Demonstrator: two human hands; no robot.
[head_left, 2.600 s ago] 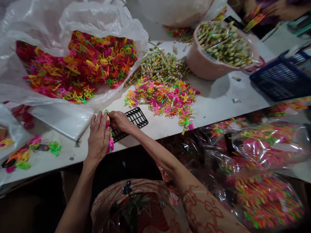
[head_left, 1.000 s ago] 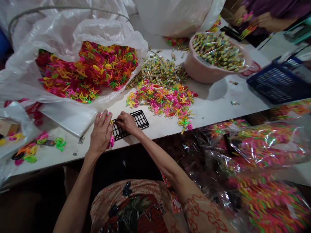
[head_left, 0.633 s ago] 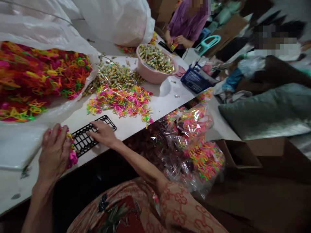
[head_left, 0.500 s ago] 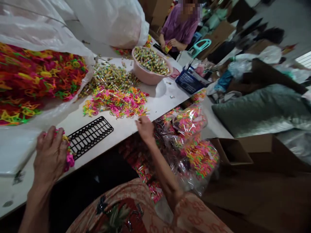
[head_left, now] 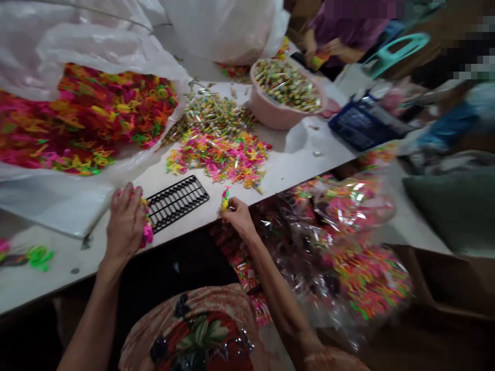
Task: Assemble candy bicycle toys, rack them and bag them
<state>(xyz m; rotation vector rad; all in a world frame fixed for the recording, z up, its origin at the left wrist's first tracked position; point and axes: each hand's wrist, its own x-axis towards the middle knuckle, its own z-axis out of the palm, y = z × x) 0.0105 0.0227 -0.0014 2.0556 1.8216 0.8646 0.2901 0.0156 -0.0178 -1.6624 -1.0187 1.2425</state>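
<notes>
White bag (head_left: pixel 46 49) and pink basin (head_left: pixel 273 117) full; I see the right hand (head_left: pixel 238 219) pinching a bright piece (head_left: pixel 225 199) near the table (head_left: pixel 294 167) edge.
The bag holds neon shapes (head_left: pixel 112 116), the basin small tubes (head_left: pixel 288 85); a loose tube pile (head_left: pixel 218 113) sits between them, a bright pile (head_left: pixel 222 157) before it. The left hand (head_left: pixel 124 226) covers bright pieces at the left end of the black rack (head_left: pixel 178 202); I can't tell if it grips.

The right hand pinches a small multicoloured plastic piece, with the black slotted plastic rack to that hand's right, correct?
Not quite: the head view shows the black slotted plastic rack to the left of the right hand, which does pinch the multicoloured piece.
</notes>
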